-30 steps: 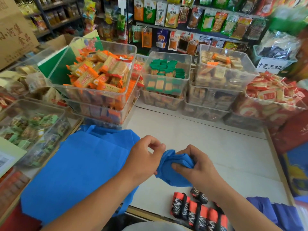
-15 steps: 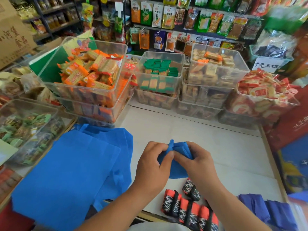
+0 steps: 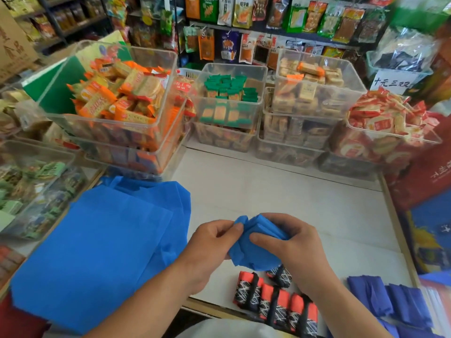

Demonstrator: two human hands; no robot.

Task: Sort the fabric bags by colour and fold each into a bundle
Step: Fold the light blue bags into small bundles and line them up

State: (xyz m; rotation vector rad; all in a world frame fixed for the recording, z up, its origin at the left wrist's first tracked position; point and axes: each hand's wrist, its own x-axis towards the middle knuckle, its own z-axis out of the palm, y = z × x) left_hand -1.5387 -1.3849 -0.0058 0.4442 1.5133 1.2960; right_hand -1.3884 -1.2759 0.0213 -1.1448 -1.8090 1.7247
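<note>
Four rolled red-and-black bundles lie nearest, on the white counter just below the fingers, three side by side and the fourth tucked partly under the right wrist. Off to the right of them sit dark blue folded bundles at the counter's near corner.

Above those, both hands grip a half-folded bright blue fabric bag, raised a little off the counter. The left hand pinches its upper left corner, fingers curled tight over the cloth. The right hand clamps the folded layers, thumb pressed flat on the front face and the other fingers wrapped over the top edge behind.

Left of the left-hand fingers, a flat stack of bright blue bags spreads out, overhanging the counter edge, well apart from the piece being held.

Beyond the fingertips the counter runs bare to a row of clear plastic bins. The bin of orange-wrapped biscuits stands far left of the fingers, the bin of green-wrapped snacks straight ahead, a bin of pale packets to the right, and one of red-wrapped snacks furthest right. Behind them hang packets of snacks on a rack.
</note>
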